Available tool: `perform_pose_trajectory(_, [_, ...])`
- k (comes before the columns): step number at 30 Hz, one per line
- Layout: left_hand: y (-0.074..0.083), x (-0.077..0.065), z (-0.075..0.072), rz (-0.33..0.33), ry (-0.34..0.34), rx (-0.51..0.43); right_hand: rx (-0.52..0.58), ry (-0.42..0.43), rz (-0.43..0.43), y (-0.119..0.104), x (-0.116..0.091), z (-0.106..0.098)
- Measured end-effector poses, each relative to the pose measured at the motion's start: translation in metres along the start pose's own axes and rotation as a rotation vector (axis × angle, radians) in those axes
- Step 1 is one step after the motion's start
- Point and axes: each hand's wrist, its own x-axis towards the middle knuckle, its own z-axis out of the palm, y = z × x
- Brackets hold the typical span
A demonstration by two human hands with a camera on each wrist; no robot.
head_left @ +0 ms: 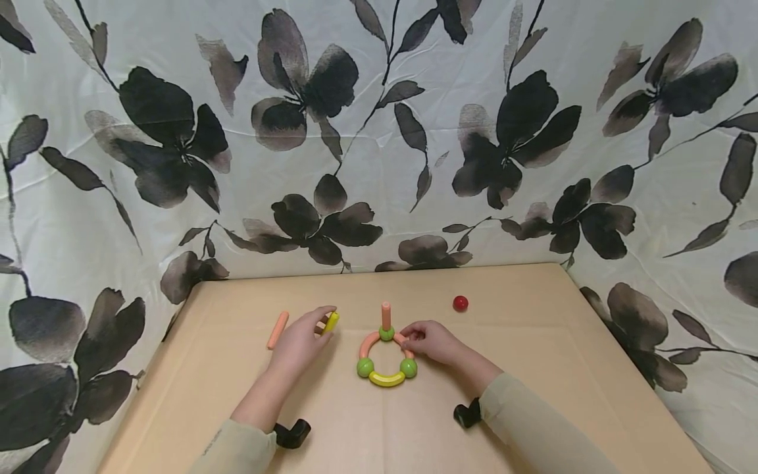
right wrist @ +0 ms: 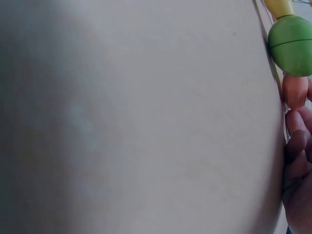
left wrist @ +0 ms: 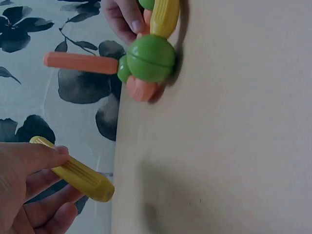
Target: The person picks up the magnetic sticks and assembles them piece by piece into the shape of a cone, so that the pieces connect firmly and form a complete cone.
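My left hand [head_left: 299, 337] pinches the yellow stick [head_left: 331, 321]; my right hand [head_left: 435, 341] pinches the orange curve [head_left: 408, 352] at its fingertips and should, I think, keep it steady.

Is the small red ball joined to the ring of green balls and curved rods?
No, the small red ball lies apart from the ring, on the beige table.

The flat tan counter [head_left: 379, 434] is carrying an orange rod [head_left: 277, 330], a glossy red ball [head_left: 460, 303] and a green-orange-yellow ring [head_left: 387, 380].
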Motion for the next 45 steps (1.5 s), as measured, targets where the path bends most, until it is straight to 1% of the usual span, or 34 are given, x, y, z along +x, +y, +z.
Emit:
perform_pose_trajectory(4, [0.007, -0.005, 0.005, -0.008, 0.016, -0.028, 0.004, -0.007, -0.001, 0.000, 0.000, 0.000])
perform_pose_trajectory(8, [0.015, -0.010, 0.010, -0.004, 0.024, -0.079, -0.006, -0.004, -0.003, -0.001, 0.000, 0.000])
perform_pose_trajectory(12, [0.023, -0.016, 0.015, -0.001, 0.024, -0.151, -0.010, 0.003, -0.002, -0.002, -0.001, -0.001])
perform_pose_trajectory(15, [0.029, -0.021, 0.019, -0.001, 0.019, -0.216, -0.005, 0.001, -0.004, -0.003, -0.001, -0.001])
perform_pose_trajectory(20, [0.037, -0.027, 0.025, 0.010, 0.003, -0.266, 0.005, -0.003, -0.009, -0.001, 0.000, 0.000])
perform_pose_trajectory(26, [0.042, -0.030, 0.028, 0.016, -0.010, -0.279, 0.010, 0.004, -0.010, -0.002, -0.001, 0.000])
perform_pose_trajectory(29, [0.044, -0.029, 0.029, 0.031, -0.021, -0.273, 0.003, 0.005, -0.009, -0.003, -0.001, 0.001])
perform_pose_trajectory(33, [0.047, -0.030, 0.032, 0.033, -0.037, -0.267, -0.008, 0.005, -0.012, -0.002, -0.001, 0.001])
perform_pose_trajectory(39, [0.045, -0.032, 0.041, 0.044, -0.043, -0.261, -0.016, 0.005, -0.015, -0.003, -0.002, 0.001])
perform_pose_trajectory(45, [0.043, -0.032, 0.043, 0.059, -0.045, -0.258, -0.027, 0.004, -0.023, -0.004, -0.003, 0.001])
